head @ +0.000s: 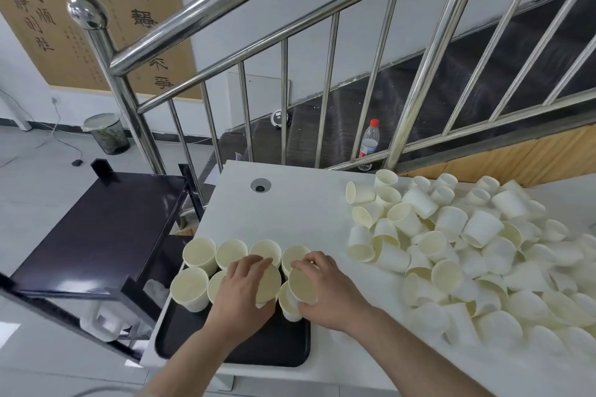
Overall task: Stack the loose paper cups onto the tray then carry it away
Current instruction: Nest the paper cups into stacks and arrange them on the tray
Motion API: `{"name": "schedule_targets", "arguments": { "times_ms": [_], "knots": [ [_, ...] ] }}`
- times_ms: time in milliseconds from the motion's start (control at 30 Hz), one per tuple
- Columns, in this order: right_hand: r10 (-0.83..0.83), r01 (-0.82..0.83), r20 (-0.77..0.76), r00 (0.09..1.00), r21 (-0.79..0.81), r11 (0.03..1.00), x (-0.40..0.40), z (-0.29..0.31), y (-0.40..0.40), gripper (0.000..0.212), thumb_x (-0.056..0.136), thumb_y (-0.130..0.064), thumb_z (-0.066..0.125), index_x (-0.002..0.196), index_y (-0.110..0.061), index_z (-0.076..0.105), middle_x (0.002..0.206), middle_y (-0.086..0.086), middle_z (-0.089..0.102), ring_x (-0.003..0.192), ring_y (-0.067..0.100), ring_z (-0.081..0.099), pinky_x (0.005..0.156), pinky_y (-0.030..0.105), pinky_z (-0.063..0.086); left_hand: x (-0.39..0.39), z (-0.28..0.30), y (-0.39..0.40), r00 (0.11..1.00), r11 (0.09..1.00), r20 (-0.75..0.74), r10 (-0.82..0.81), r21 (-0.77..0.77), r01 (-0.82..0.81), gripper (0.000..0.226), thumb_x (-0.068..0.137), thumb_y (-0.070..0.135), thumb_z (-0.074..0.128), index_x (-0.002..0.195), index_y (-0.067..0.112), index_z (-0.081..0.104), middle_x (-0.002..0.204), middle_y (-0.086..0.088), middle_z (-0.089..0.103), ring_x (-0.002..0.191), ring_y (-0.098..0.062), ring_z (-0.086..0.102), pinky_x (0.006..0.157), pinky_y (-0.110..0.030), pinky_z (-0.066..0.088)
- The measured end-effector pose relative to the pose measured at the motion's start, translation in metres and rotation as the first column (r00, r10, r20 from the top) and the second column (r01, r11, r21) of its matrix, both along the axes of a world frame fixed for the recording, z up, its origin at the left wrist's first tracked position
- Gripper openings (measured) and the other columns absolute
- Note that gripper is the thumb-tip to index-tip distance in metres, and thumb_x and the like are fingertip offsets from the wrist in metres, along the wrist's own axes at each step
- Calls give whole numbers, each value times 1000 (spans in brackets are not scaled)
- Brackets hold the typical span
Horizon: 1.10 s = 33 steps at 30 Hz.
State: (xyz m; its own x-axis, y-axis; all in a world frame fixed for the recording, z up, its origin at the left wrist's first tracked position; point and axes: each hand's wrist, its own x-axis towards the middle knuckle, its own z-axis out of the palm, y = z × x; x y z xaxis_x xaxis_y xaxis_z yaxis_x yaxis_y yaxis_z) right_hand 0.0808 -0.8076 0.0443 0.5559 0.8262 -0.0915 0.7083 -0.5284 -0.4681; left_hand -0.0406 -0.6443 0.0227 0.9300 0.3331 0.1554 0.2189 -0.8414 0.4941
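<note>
A black tray (277,345) lies at the near left corner of the white table (296,209). Several cream paper cups stand upright on the tray in two rows, such as the far-left cup (198,253). My left hand (240,296) grips a tilted paper cup (269,284) over the tray's middle. My right hand (325,290) grips another tilted paper cup (303,285) just beside it. A big heap of loose paper cups (467,251) covers the table's right side.
A dark cart (96,229) stands left of the table. A steel stair railing (225,68) rises behind it, with a plastic bottle (369,142) on the steps. A waste bin (108,134) stands on the floor at far left. A round cable hole (260,185) sits in the tabletop.
</note>
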Motion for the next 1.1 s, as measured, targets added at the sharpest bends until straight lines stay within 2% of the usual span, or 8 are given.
{"name": "schedule_targets", "arguments": {
  "times_ms": [167,267,400,600,933,1100],
  "knots": [
    [-18,18,4,1000,-65,998,-9,-9,11,70,82,-29,63,146,-28,33,140,-6,30,131,15,30,95,32,46,-2,-12,10,998,1000,-58,-1,-16,0,72,63,24,79,130,23,52,130,-1,53,117,-28,52,91,-38,48],
    [-30,31,11,999,-98,995,-11,-14,15,71,84,-31,63,147,-27,32,141,-5,29,132,16,30,95,33,46,1,-12,11,994,999,-108,-28,-41,24,72,74,23,73,140,25,43,142,2,41,130,-23,40,101,-33,40],
    [-44,44,10,999,-129,991,-11,-21,17,73,83,-30,65,148,-26,30,143,-3,28,133,18,29,96,34,46,7,-15,13,977,996,-195,-82,-53,73,74,82,26,65,146,30,29,149,5,29,136,-19,30,103,-30,39],
    [-53,53,6,999,-156,986,-11,-30,18,74,83,-30,65,148,-26,30,145,-2,27,135,19,28,97,34,46,9,-20,17,966,997,-247,-75,-16,74,69,81,35,65,143,31,33,146,5,32,134,-18,34,101,-30,39],
    [-57,56,2,998,-164,985,-9,-44,19,70,86,-24,65,147,-22,30,146,1,25,134,21,32,98,34,45,10,-25,13,947,999,-321,-31,7,35,69,84,28,64,144,33,29,141,8,34,122,-17,47,93,-29,39],
    [-56,54,-11,998,-139,989,-5,-45,13,71,85,-29,66,147,-24,31,147,0,24,134,20,33,96,35,47,14,-26,8,969,999,-245,-20,39,31,64,76,35,71,135,28,47,128,3,50,113,-22,54,81,-32,40]
  ]
}}
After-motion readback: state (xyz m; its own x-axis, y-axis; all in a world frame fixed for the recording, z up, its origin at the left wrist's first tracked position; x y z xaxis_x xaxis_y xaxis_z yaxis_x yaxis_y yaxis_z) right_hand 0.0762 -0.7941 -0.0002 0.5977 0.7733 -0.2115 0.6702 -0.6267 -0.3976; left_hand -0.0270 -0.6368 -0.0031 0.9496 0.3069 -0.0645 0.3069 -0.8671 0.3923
